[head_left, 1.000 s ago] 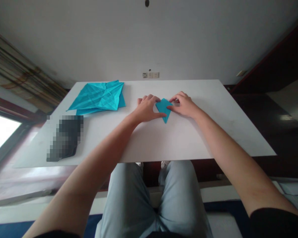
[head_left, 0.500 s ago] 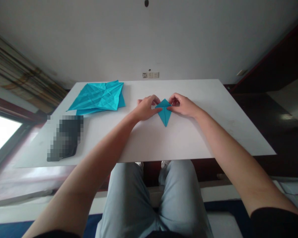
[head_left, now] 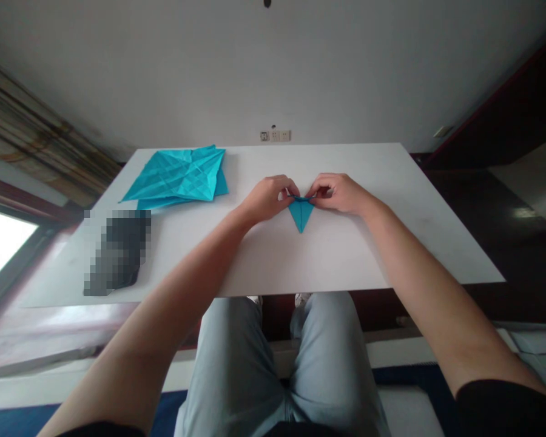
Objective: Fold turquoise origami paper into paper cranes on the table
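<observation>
Item one: folded turquoise paper, centre of the frame, on the worktop; I see a downward-pointing triangle with a centre crease and a narrow edge across its top.

Items two and three: left hand and right hand, one at each upper corner; on both, the fingers are pinched narrow, holding the paper at thumb and forefinger.

Risk, in my judgement: uneven pressure from the two pinches could skew the top fold off the centre crease; a pull outward could tear a corner or open the layers.

Change from half a second ago: I had a kite with its upper point showing; that point is now out of sight at the top edge, while the lower point remains.

Item four: creased turquoise sheets, upper left.

Item five: dark object, left, pixelated; identity unreadable to me.
</observation>
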Demonstrator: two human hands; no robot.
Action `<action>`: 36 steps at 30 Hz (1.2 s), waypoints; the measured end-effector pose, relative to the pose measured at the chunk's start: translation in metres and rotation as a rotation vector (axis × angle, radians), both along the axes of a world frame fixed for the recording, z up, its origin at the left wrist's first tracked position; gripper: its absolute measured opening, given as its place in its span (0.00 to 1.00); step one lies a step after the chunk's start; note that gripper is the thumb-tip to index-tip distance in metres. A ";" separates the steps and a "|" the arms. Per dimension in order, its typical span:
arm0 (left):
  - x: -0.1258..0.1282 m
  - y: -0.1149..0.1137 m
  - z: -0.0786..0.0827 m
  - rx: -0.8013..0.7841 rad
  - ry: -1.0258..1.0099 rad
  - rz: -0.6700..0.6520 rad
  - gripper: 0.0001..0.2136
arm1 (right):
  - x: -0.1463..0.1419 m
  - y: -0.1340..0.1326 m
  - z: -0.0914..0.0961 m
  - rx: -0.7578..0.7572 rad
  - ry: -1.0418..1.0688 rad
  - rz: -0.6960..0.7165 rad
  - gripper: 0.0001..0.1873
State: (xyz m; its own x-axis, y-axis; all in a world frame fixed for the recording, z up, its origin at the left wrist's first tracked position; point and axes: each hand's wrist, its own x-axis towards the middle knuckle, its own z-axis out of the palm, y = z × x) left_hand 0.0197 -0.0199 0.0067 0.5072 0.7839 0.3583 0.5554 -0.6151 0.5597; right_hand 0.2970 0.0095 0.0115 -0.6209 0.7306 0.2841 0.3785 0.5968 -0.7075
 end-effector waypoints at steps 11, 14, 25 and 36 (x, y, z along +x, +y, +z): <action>-0.007 -0.007 0.012 -0.010 0.081 -0.104 0.12 | 0.009 -0.006 0.009 0.004 -0.110 0.037 0.22; 0.002 -0.009 0.010 -0.022 0.097 0.031 0.16 | 0.002 -0.004 0.002 0.018 -0.091 -0.023 0.23; 0.008 -0.013 0.014 -0.125 0.255 0.153 0.18 | -0.006 0.000 -0.008 0.048 -0.327 -0.301 0.13; 0.008 -0.019 0.014 -0.007 0.189 0.077 0.27 | 0.001 0.006 -0.008 -0.084 0.040 -0.318 0.16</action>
State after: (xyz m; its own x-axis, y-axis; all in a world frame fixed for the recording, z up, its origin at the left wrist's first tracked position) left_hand 0.0278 -0.0387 0.0208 0.5037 0.8247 0.2571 0.6959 -0.5637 0.4448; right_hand 0.2983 0.0152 0.0040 -0.3472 0.9081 0.2341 0.5071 0.3918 -0.7677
